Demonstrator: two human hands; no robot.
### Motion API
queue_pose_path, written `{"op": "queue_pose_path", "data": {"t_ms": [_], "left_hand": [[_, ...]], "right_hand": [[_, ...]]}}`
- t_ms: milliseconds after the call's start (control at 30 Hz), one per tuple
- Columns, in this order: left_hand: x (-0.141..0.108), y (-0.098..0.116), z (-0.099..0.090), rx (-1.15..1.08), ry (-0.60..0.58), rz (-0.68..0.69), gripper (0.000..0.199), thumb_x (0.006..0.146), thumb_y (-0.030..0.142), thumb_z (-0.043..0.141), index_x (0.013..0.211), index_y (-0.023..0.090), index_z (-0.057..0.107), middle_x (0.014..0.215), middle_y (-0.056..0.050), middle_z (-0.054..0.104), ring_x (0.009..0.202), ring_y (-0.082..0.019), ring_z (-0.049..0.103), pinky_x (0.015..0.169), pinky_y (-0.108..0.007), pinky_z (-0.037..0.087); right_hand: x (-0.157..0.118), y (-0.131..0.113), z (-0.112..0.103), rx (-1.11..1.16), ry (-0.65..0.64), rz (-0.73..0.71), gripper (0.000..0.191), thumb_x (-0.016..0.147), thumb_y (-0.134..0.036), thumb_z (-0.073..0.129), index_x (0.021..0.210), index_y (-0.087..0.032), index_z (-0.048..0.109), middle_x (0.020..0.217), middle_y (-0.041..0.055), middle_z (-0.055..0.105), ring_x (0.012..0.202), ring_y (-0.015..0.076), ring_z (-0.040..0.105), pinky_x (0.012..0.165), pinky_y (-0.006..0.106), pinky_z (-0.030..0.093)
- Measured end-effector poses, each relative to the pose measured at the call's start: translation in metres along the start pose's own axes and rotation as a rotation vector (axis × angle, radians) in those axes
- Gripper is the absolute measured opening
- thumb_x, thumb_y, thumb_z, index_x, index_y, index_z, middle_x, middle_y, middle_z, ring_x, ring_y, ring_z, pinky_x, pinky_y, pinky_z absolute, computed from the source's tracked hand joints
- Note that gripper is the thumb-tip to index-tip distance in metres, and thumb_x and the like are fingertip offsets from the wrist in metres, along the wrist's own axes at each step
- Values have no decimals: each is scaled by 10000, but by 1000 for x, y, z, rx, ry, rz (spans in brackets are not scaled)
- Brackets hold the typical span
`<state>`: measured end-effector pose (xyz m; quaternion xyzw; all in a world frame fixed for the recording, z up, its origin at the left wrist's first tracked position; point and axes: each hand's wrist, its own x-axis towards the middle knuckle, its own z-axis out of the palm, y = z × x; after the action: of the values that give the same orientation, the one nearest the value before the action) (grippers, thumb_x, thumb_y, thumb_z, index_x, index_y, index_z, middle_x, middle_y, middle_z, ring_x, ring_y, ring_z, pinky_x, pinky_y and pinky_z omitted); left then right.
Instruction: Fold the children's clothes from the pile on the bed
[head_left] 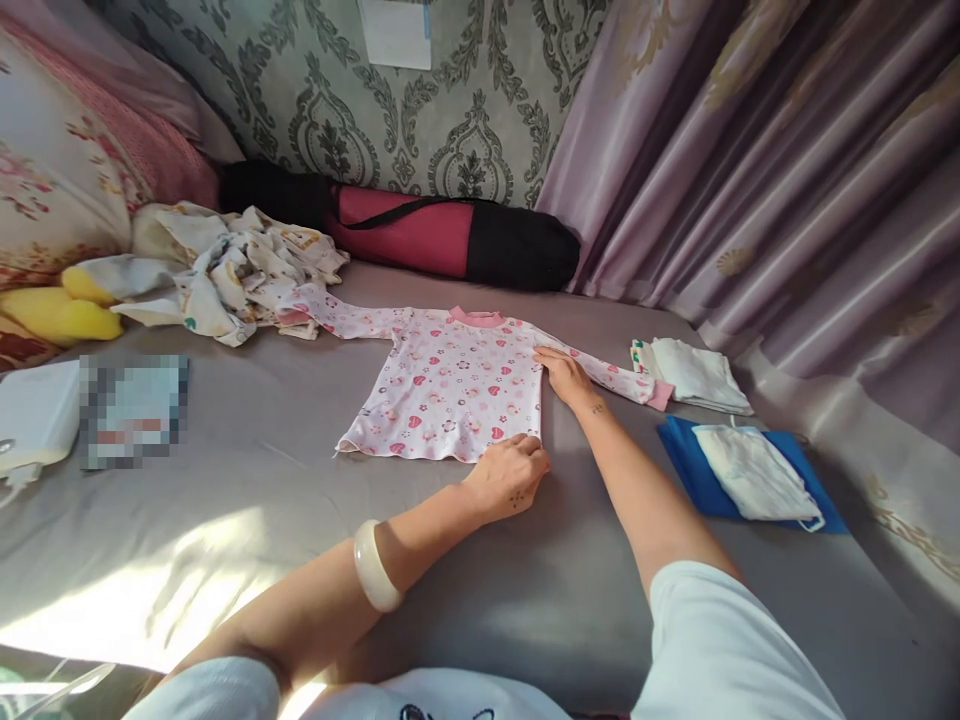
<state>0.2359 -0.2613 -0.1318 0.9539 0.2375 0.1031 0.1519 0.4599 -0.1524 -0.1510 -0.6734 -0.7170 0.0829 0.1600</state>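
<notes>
A child's white long-sleeved shirt (457,390) with pink hearts and a pink collar lies spread on the grey sheet, both sleeves stretched out. My left hand (511,475), below a pale bangle (376,566), is closed at the shirt's lower right corner, pinching the hem; its fingertips are partly hidden. At the right side edge, just under the sleeve, my right hand (568,377) has its fingers pressed together on the fabric. The right sleeve's pink cuff (660,395) points toward a folded white cloth (701,375).
Crumpled printed clothes (232,270) touch the left sleeve. A red and black long bag (405,232) lies along the wall. On the right, a white face mask (754,470) rests on a blue folded item (679,455). At left are a white device (41,415) and a yellow plush (64,315).
</notes>
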Motion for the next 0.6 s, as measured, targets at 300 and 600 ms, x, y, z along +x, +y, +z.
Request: {"op": "queue_pose_path", "data": {"t_ms": [300, 600], "left_hand": [[-21, -14, -35, -126, -25, 11, 229, 962, 310, 437, 1095, 205, 591, 1057, -69, 675, 938, -197, 655, 762, -293, 524], [-122, -125, -87, -21, 339, -900, 258, 937, 242, 364, 944, 221, 622, 948, -63, 683, 902, -210, 620, 724, -289, 450]], "right_hand": [[4, -5, 3, 80, 51, 70, 399, 864, -167, 423, 1127, -158, 722, 1365, 53, 598, 1300, 152, 511, 1147, 293, 313], [29, -71, -28, -307, -16, 282, 345, 917, -283, 439, 1021, -198, 757, 1108, 154, 714, 1051, 294, 655, 898, 385, 474]]}}
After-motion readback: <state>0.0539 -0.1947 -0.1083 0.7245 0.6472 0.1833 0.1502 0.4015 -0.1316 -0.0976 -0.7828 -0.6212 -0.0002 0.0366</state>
